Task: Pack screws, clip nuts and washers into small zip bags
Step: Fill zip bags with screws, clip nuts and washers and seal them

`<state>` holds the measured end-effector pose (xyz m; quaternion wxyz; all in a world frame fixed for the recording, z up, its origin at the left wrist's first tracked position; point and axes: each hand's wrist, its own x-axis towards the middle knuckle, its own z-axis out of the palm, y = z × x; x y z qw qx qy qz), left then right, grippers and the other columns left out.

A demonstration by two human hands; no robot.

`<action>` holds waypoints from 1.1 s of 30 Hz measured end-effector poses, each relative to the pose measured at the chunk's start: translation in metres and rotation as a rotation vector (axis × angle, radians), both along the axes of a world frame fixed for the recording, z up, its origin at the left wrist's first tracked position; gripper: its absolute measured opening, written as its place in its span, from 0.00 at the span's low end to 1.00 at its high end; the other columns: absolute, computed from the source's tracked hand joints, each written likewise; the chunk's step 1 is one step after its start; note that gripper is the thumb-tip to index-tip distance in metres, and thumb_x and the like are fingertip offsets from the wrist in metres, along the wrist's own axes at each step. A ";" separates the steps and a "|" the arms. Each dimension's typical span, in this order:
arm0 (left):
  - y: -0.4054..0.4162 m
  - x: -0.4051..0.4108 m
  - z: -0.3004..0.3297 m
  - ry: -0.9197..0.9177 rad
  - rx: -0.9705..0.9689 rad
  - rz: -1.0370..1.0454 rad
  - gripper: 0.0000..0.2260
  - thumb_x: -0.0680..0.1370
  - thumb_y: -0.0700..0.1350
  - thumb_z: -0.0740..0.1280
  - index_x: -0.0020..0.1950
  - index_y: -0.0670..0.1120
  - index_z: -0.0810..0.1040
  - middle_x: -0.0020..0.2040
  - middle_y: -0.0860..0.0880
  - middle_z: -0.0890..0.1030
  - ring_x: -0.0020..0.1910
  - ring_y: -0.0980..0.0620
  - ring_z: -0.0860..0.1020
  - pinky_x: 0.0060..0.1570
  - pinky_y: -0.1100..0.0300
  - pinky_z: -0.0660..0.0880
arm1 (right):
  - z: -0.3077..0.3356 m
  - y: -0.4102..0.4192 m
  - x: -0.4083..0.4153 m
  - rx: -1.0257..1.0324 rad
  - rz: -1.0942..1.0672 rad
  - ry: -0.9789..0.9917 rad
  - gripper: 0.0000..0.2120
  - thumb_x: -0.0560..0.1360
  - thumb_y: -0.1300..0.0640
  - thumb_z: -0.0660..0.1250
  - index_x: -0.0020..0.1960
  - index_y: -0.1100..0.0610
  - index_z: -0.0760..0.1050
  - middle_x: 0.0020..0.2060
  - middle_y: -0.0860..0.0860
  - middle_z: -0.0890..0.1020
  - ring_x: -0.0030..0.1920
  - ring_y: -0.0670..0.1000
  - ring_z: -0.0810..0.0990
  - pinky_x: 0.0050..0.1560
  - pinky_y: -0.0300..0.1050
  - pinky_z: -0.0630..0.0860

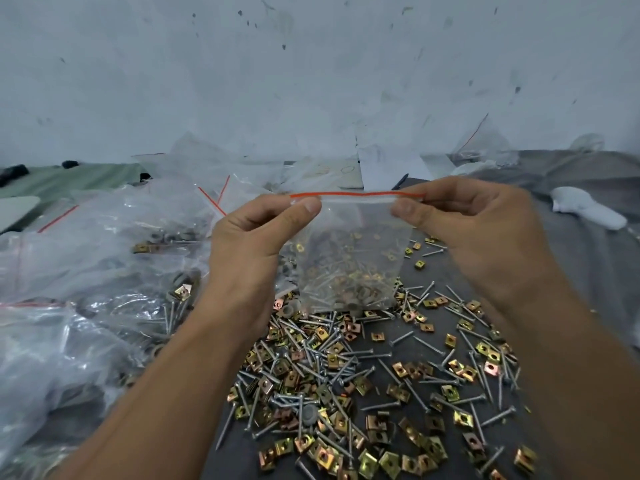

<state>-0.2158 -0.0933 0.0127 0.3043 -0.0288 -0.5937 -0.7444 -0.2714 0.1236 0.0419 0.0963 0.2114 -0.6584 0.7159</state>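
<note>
Scattered nearest the lens: loose screws (pixel 349 367) and brass-coloured clip nuts (pixel 401 369) across the dark tabletop (pixel 239 455). Above them, left hand (pixel 254 237) pinching the left end of a small zip bag (pixel 346 258) at its seal, thumb and forefinger closed on the plastic; right hand (pixel 474 226) pinching the right end the same way. Bag held up in the air between both hands, red seal strip (pixel 356 194) stretched level, a small load of screws, clip nuts and washers sagging at the bottom. Likely step: closing the zip. Best done by keeping the strip taut and flat, then sliding one thumb-and-finger pinch along the track from end to end, pressing until the ridges mate. Worth squeezing spare air out first and checking no screw tip pokes near the track. Further out on the left, heaped filled bags (pixel 104 271); behind, a stained pale wall (pixel 311 81).
</note>
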 end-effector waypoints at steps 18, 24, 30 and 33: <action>0.014 0.004 -0.004 -0.025 -0.158 -0.110 0.10 0.70 0.47 0.81 0.49 0.45 0.90 0.48 0.45 0.89 0.51 0.50 0.88 0.51 0.64 0.80 | -0.005 -0.018 0.013 -0.002 0.181 0.013 0.12 0.68 0.61 0.81 0.51 0.59 0.85 0.45 0.52 0.89 0.47 0.50 0.88 0.48 0.37 0.81; 0.016 0.003 -0.005 -0.024 -0.100 -0.133 0.12 0.71 0.47 0.82 0.52 0.44 0.90 0.52 0.43 0.89 0.56 0.46 0.87 0.56 0.57 0.81 | -0.004 -0.021 0.015 0.025 0.178 0.101 0.14 0.70 0.61 0.81 0.55 0.56 0.84 0.46 0.51 0.89 0.48 0.51 0.88 0.50 0.39 0.83; 0.016 0.004 -0.004 0.000 -0.076 -0.154 0.12 0.71 0.46 0.81 0.53 0.46 0.90 0.54 0.43 0.89 0.56 0.46 0.87 0.57 0.57 0.81 | -0.003 -0.023 0.017 0.051 0.154 0.127 0.15 0.69 0.60 0.82 0.54 0.54 0.84 0.45 0.50 0.89 0.47 0.51 0.88 0.51 0.44 0.85; 0.016 0.004 -0.004 0.014 -0.071 -0.176 0.11 0.72 0.45 0.80 0.53 0.47 0.89 0.54 0.44 0.89 0.56 0.48 0.87 0.56 0.58 0.80 | -0.003 -0.024 0.019 0.062 0.119 0.135 0.15 0.69 0.60 0.82 0.53 0.54 0.84 0.43 0.50 0.89 0.46 0.52 0.88 0.51 0.49 0.85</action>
